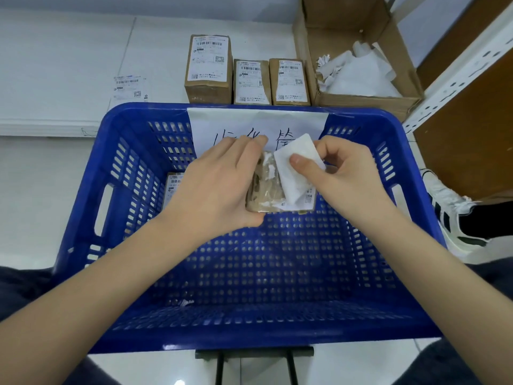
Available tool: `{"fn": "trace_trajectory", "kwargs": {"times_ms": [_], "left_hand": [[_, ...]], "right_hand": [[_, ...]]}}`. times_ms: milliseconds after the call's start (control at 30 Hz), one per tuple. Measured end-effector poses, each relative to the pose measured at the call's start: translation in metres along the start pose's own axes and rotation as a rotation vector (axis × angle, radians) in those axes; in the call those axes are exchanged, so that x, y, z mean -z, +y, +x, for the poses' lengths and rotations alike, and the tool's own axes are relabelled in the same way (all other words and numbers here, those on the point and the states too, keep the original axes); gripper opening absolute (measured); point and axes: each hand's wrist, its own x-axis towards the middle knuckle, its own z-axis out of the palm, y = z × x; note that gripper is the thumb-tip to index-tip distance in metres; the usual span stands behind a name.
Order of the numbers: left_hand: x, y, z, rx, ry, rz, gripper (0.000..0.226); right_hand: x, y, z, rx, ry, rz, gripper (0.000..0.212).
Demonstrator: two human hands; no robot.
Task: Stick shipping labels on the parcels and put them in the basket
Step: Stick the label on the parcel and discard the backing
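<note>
Label sheet (128,88) lying flat on the white surface at far left, beyond the basket rim. Blue basket (83,218) filling the middle, perforated walls, handwritten paper sign (244,126) taped over its far rim. Labelled parcel (173,184) down inside against the far wall, mostly hidden behind the left wrist. Left hand (219,187) above the basket, fingers and thumb curled round a brown parcel (268,190), gripping its left side. Right hand (341,173) just beside, thumb and fingers pinching a white label (294,173), peeled partly up from the parcel's top face. Three labelled parcels (251,79) standing in a row past the basket, touching side by side. Open cardboard box (361,101) of crumpled white backing paper (358,73) to their right. Shoe (449,207) at far right.
</note>
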Motion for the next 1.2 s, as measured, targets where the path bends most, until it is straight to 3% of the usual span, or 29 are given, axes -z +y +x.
{"fn": "trace_trajectory", "kwargs": {"times_ms": [333,600,1000,1100,1167,1200], "left_hand": [[0.002,0.000,-0.001,0.111,0.064,-0.162,0.100],[0.000,-0.003,0.000,0.119,0.114,-0.149,0.095],[0.006,-0.001,0.002,0.159,0.139,-0.113,0.089],[0.004,-0.002,0.001,0.146,0.128,-0.107,0.089],[0.001,-0.003,0.000,0.102,0.117,-0.050,0.087],[0.000,-0.005,0.000,0.074,0.120,-0.008,0.085]], "right_hand": [[0.002,-0.002,-0.004,0.028,0.065,0.087,0.028],[0.003,0.002,-0.005,0.034,0.002,0.228,0.017],[0.004,0.000,-0.007,0.029,0.034,0.478,0.014],[0.005,0.002,-0.005,0.042,0.020,0.384,0.017],[0.007,0.005,-0.005,0.119,-0.061,0.182,0.012],[0.009,0.006,-0.005,0.175,-0.124,0.052,0.022]]}}
